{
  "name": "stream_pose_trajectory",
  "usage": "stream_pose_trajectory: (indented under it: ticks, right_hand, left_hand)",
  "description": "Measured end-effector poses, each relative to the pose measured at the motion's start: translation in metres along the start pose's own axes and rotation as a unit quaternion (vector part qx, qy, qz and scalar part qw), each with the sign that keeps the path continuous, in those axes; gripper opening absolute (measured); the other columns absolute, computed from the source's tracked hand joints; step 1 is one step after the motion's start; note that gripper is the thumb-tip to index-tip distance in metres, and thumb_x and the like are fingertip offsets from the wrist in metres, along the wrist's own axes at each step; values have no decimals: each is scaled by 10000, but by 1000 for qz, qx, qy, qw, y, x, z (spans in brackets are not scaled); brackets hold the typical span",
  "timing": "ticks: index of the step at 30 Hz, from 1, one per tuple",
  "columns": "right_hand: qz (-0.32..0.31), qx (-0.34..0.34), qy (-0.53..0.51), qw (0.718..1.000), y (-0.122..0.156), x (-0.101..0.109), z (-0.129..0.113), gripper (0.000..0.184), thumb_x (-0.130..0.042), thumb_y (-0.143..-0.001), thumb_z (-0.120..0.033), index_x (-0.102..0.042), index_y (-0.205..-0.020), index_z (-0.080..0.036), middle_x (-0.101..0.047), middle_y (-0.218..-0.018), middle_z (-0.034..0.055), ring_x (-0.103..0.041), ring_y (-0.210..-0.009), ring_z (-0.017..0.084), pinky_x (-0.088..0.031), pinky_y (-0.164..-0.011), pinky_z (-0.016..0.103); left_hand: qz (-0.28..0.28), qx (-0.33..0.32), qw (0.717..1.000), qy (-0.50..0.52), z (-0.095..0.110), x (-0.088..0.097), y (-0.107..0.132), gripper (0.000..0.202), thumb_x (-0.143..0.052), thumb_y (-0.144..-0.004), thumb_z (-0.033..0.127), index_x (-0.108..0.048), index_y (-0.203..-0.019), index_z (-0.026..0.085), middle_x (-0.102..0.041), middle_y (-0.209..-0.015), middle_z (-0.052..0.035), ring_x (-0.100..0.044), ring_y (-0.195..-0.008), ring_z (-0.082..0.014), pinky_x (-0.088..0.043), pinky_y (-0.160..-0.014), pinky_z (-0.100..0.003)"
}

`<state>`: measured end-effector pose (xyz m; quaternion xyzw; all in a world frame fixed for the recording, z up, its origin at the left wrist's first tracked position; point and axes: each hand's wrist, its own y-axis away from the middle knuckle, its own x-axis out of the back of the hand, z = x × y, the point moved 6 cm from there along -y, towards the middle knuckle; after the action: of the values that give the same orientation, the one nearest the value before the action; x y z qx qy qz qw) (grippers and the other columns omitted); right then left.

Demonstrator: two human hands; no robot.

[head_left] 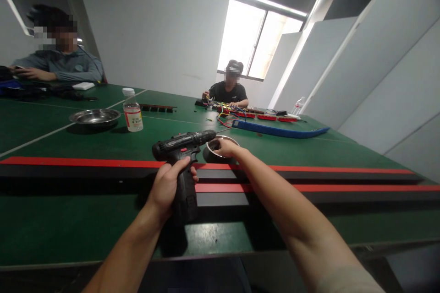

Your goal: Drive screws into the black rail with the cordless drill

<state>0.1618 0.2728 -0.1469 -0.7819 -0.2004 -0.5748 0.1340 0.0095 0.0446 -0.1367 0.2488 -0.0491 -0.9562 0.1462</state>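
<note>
My left hand [172,183] is wrapped round the grip of a black cordless drill [185,146], whose long thin bit points right, above the rim of a small metal bowl [228,139]. Inside that bowl, my right hand [225,147] has its fingers curled downward. The fingertips and whatever they pinch are hidden. Under both forearms lie two long dark bars with red top strips, a far bar [85,162] and a near bar [343,188], running across the table side by side.
A shallow steel dish [94,118] and a labelled plastic bottle [133,112] stand at the left on the green table [103,233]. A blue curved strip [282,129] lies beyond the bowl, near wires and red parts [266,117]. Two people sit across the table.
</note>
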Motion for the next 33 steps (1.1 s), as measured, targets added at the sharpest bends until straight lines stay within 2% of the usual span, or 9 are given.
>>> stream_pose_trajectory:
  ticks: [3,7,9,13,16,19,24,28,33]
  right_hand:
    - [-41,13,30,999,-6,-6,1,418,-757,-764,-453,-739,-1087,-189,-742,-1073,71,-655,-900,194,-469,-787,239]
    - [-49,4,45,998,-9,-6,1,255,-663,-843,-365,-767,-914,-143,-742,-875,74,-626,-757,167,-438,-702,230]
    - [-34,6,38,999,-7,-3,-1,247,-603,-881,-327,-776,-905,-154,-742,-855,72,-621,-728,168,-429,-684,239]
    - [14,-8,32,999,-1,7,-2,300,-533,-923,-306,-777,-1050,-185,-753,-961,88,-647,-793,190,-423,-697,249]
    - [49,-20,26,998,5,15,0,311,-550,-927,-328,-771,-1097,-190,-755,-983,100,-661,-853,211,-429,-726,250]
    - [90,-17,0,996,15,23,2,259,-600,-902,-302,-779,-1049,-187,-759,-953,88,-666,-861,212,-432,-721,245]
    - [134,-2,-108,985,49,34,8,201,-635,-889,-270,-788,-970,-167,-760,-890,58,-665,-802,182,-435,-695,236]
    - [131,18,-203,970,94,36,13,277,-597,-917,-336,-784,-918,-131,-745,-822,55,-640,-733,171,-427,-666,244]
    - [134,19,-271,953,143,30,25,357,-540,-926,-408,-751,-861,-127,-729,-791,54,-618,-699,171,-420,-636,248]
  left_hand:
    - [0,3,1000,3,-1,1,0,296,-770,-743,404,-723,-765,112,-712,-655,-51,-647,-550,-149,-483,-492,-227]
    - [6,7,1000,12,1,0,1,294,-770,-740,394,-721,-753,104,-702,-653,-49,-646,-546,-145,-493,-496,-225]
    - [8,13,1000,15,1,-1,2,296,-764,-743,392,-720,-746,100,-699,-649,-50,-642,-537,-143,-483,-478,-221]
    - [12,15,1000,17,1,0,3,292,-759,-751,382,-718,-752,93,-700,-653,-54,-640,-530,-141,-484,-472,-219]
    - [8,16,1000,9,1,0,3,287,-756,-758,379,-716,-762,95,-700,-650,-56,-644,-533,-145,-495,-480,-221]
    - [11,17,1000,6,1,0,3,255,-752,-757,355,-714,-777,104,-703,-650,-56,-653,-542,-153,-502,-484,-224]
    - [-2,28,999,-25,1,1,2,293,-745,-763,393,-717,-757,102,-700,-637,-59,-633,-502,-147,-473,-438,-221]
    - [-20,24,998,-49,2,1,4,318,-752,-758,409,-718,-719,96,-691,-610,-60,-632,-493,-146,-469,-441,-216]
    - [-32,22,997,-62,3,-2,7,297,-785,-744,380,-720,-739,90,-714,-660,-69,-658,-538,-152,-506,-485,-223]
